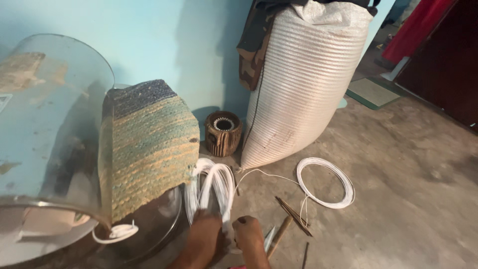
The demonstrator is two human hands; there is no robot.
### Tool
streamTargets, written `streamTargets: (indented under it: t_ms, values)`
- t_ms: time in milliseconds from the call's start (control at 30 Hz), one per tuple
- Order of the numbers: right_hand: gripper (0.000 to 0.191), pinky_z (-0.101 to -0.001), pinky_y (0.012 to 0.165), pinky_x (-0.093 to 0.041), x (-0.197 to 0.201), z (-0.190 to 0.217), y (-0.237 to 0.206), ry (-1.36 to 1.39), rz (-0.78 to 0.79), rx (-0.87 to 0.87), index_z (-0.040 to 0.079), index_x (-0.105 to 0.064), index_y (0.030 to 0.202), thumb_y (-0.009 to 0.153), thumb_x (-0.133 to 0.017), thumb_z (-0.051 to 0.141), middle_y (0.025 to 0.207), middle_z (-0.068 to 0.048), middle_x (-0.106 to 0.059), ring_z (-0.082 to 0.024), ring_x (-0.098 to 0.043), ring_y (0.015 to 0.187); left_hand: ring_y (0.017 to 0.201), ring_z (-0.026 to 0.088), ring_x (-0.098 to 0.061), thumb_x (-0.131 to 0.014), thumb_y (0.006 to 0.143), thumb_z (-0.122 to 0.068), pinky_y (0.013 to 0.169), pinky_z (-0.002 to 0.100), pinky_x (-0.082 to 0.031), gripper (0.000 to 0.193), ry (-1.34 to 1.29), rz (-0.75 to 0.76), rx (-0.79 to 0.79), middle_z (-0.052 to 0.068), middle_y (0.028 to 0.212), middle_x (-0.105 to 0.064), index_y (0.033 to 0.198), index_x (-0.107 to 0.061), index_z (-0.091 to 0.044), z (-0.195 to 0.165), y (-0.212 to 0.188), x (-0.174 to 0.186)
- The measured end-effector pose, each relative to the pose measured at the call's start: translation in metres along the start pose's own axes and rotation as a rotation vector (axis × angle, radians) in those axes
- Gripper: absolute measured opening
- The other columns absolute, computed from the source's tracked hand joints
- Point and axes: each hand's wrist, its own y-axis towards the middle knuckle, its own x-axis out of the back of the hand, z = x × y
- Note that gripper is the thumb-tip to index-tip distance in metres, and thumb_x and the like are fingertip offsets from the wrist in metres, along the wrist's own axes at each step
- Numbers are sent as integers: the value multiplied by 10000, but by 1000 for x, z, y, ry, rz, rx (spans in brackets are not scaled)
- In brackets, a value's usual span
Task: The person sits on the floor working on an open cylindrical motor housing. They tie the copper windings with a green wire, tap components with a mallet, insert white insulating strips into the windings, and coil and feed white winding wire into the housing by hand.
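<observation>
**Two hands at a bundle of white wire loops**

Left hand [203, 236] and right hand [247, 234] meet at the lower end of the wire bundle [211, 187], which rises just above the fingers; whether the fingers are clamped on it cannot be told. A second coil [326, 182] lies on the floor, well right of the fingers. Sticks [293, 215] lie just right of the right hand. Beyond the bundle stand a stator [223, 133] and a white sack [298, 84]; a woven mat [147, 144] drapes to the left.

The motor stator [223, 133] stands against the wall between the draped drum [55, 139] and the sack [298, 84].
</observation>
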Motion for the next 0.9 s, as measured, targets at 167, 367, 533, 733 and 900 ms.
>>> streamTargets:
  t_ms: [167, 367, 533, 733, 900]
  values:
    - [195, -401, 436, -407, -10, -43, 31, 241, 56, -39, -78, -719, 830, 850, -630, 94, 621, -129, -618, -247, -557, 504, 1137, 404, -598, -744, 761, -183, 1029, 511, -429, 347, -33, -37, 63, 192, 1023, -705, 1068, -672, -37, -10, -35, -52]
    - [169, -416, 414, -372, -1, -51, 28, 643, 167, -276, -33, -664, 774, 875, -563, 57, 626, -133, -545, -268, -476, 497, 1065, 389, -625, -649, 788, -83, 922, 471, -497, 327, -60, -208, 58, 184, 1053, -690, 1110, -627, -32, -10, -66, -67]
    - [152, -459, 529, -541, -3, -48, 18, 578, 126, -357, -69, -715, 929, 879, -572, -70, 726, -149, -655, -291, -627, 637, 1081, 395, -622, -671, 832, -203, 946, 479, -500, 228, -144, -150, 48, 172, 1065, -688, 1006, -652, -57, -28, -78, -36]
    - [513, -349, 480, -416, -19, -65, 31, 74, 168, 327, 62, -799, 1209, 804, -511, -64, 684, -110, -651, -175, -515, 533, 1031, 399, -686, -613, 922, -215, 897, 508, -549, 188, -301, -123, 398, 209, 1025, -722, 966, -708, -59, -47, -87, -9]
    - [363, -323, 458, -422, -8, -57, 35, 239, 90, 153, 65, -789, 1119, 844, -561, 2, 664, -91, -666, -185, -592, 498, 1028, 345, -716, -632, 895, -219, 1008, 493, -494, 193, -47, 61, 360, 176, 1015, -745, 965, -749, -82, -66, -78, 17]
